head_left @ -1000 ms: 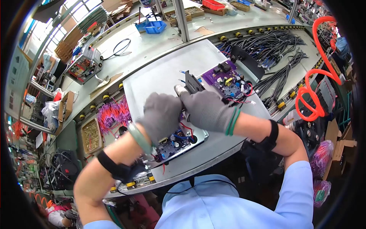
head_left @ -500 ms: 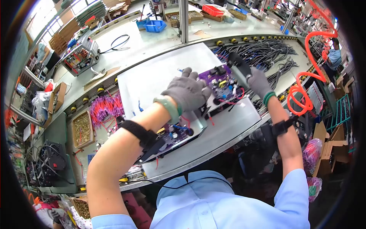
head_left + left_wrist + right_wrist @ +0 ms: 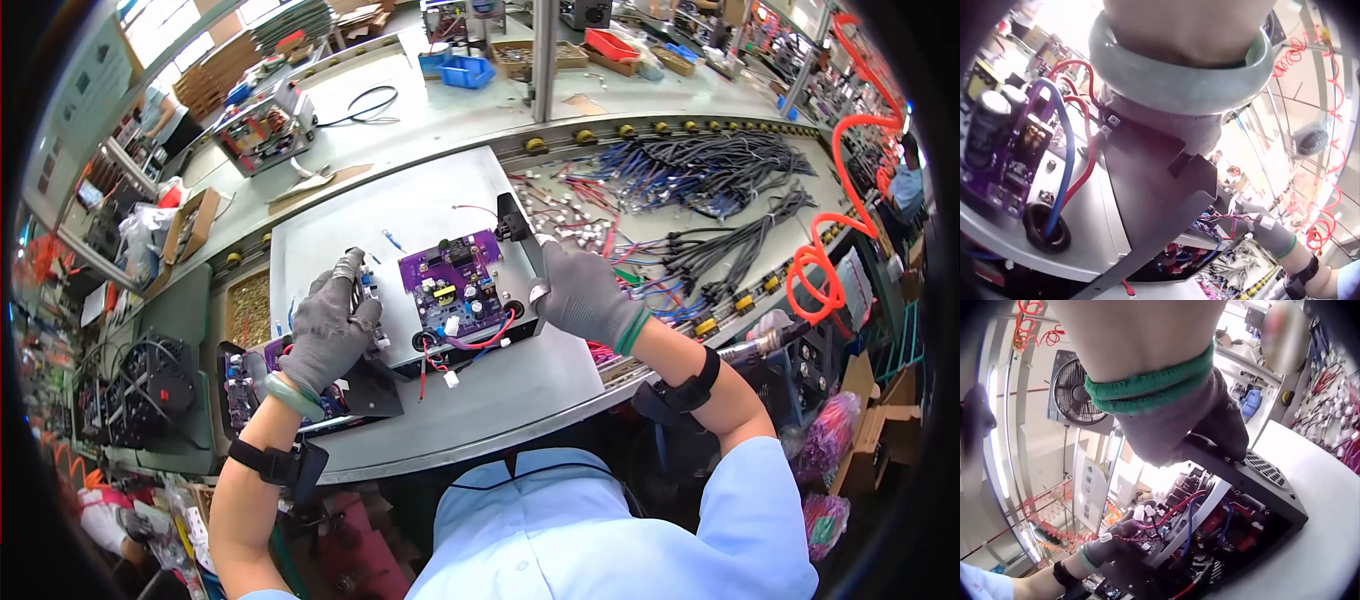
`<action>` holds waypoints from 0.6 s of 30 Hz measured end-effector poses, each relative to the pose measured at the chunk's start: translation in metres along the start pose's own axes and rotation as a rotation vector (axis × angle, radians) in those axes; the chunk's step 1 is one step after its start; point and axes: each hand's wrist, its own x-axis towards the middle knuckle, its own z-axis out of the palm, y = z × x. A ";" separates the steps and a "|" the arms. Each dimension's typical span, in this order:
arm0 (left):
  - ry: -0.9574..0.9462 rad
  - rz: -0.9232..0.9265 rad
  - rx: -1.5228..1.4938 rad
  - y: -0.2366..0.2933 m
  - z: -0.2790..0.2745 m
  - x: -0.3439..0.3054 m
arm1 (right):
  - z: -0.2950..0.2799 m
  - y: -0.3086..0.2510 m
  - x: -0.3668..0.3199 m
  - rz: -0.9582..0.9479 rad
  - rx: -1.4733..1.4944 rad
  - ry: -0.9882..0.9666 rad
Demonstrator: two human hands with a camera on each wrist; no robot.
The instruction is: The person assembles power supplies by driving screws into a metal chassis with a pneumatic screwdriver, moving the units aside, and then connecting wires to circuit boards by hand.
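Observation:
A chassis carrying a purple circuit board (image 3: 455,285) lies across the white board (image 3: 325,225) in the head view. The left hand (image 3: 335,325) has its fingers curled over the chassis's left end. At the opposite end, the right hand (image 3: 590,295) grips the black end panel (image 3: 515,235); the right wrist view shows that hand (image 3: 1179,425) on the edge of the black chassis (image 3: 1272,506), near its vent grille. A second unit (image 3: 245,385) with purple boards and a dark plate (image 3: 370,390) sits beside and below the left hand. The left fingertips are hidden in the left wrist view.
Bundled black cables (image 3: 735,165) and loose white connectors (image 3: 590,205) lie on the right. A tray of small parts (image 3: 248,310) stands at left. Across the bench are a metal-cased unit (image 3: 262,130), a blue bin (image 3: 466,72) and a metal post (image 3: 543,60). An orange coiled hose (image 3: 815,265) hangs right.
The left hand has gone from over the boards to the chassis's left end. Both units and the white board have shifted left along the bench, uncovering loose connectors. The right hand stays at the end panel.

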 end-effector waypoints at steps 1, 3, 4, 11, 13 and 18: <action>-0.006 0.011 0.028 -0.004 -0.003 -0.004 | -0.004 -0.010 0.000 0.009 -0.063 -0.024; 0.003 0.018 0.020 -0.001 -0.006 -0.009 | -0.002 -0.015 -0.002 0.019 -0.132 -0.055; 0.011 0.034 0.010 0.001 -0.006 -0.010 | -0.001 -0.011 -0.004 -0.212 -0.184 0.237; 0.105 0.088 0.174 0.012 0.007 -0.007 | 0.021 -0.030 -0.028 -0.736 -0.304 0.227; 0.187 0.138 0.291 0.011 0.007 -0.008 | 0.036 -0.029 -0.025 -0.851 -0.393 0.271; 0.067 0.544 0.297 0.033 0.005 -0.010 | 0.065 -0.023 -0.023 -0.987 -0.373 0.264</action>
